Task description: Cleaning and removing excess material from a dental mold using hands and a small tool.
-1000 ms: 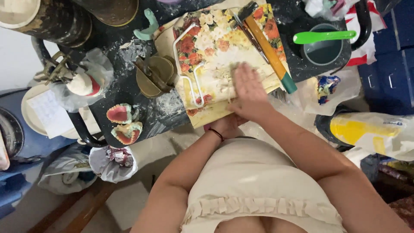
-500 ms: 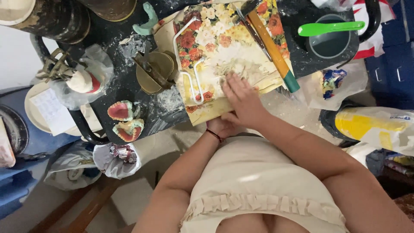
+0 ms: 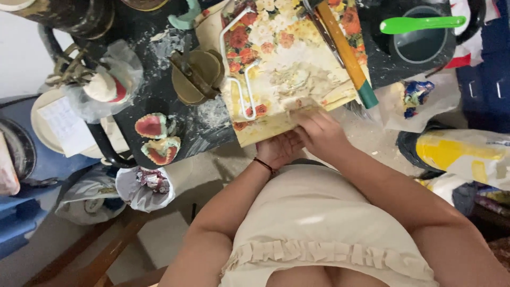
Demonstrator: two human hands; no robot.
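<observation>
Swept flour scraps with loosely curled right hand (image 3: 319,133) off the near edge of the floral board (image 3: 287,64) on the dark table (image 3: 154,101) into cupped, open left hand (image 3: 279,149) waiting just below.

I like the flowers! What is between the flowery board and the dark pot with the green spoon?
The head view shows a wooden rolling pin between flowery board and pot.

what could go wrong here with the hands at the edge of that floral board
The right hand sweeps floury bits off the floral board toward the cupped left hand; some may miss and fall on the cream garment or floor. The board overhangs the black table, so pressing its near edge might tip it. The rolling pin lying on it could then roll off.
</observation>
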